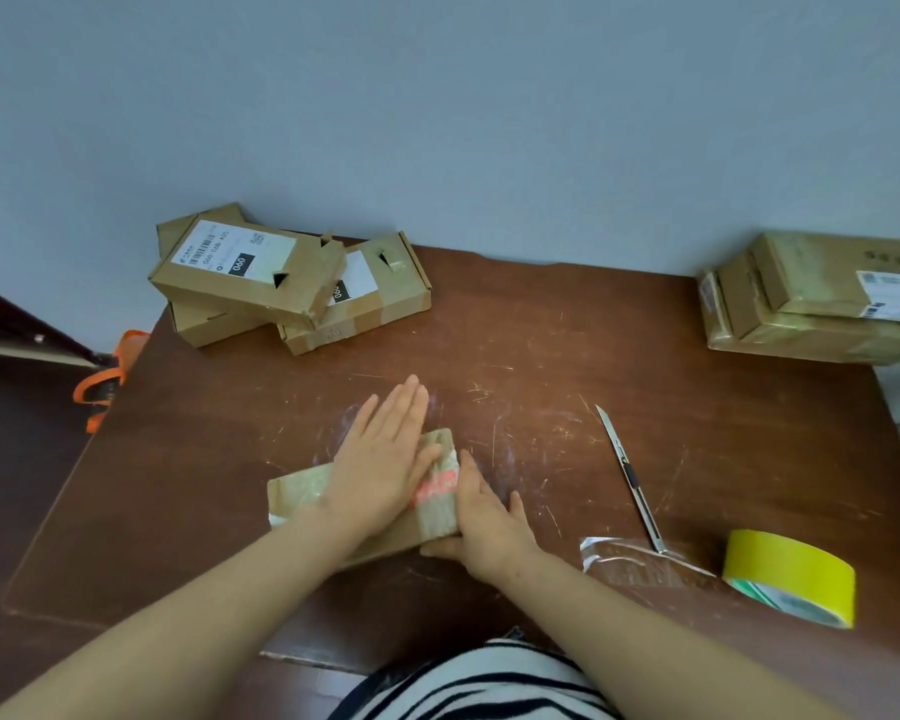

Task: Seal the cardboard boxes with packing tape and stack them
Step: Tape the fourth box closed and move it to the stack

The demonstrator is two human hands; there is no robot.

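The left hand point(385, 459) lies flat, palm down, on a small flat brown cardboard box point(302, 491) wrapped in glossy clear tape. Its fingers point(406, 407) are straight, held together, and reach past the box's far edge over the scratched dark brown wooden table point(541, 356). The right hand point(484, 527) rests against the box's right end, its fingers point(468, 475) straight along that end beside a red printed strip and its thumb at the near edge; it presses rather than grips. The box sits directly under the left fingers and just left of the right ones. To the right of the right fingers, apart from them, lies a slim silver utility knife point(632, 480) with its blade out, its near end over a crumpled piece of clear film point(630, 558). Further right stands a roll of yellow packing tape point(791, 576). Well beyond the left fingertips, by the grey-blue wall point(437, 122), is a loose heap of labelled cardboard boxes point(261, 283). Well beyond and to the right of the right fingers sits a stack of tape-covered boxes point(811, 298).
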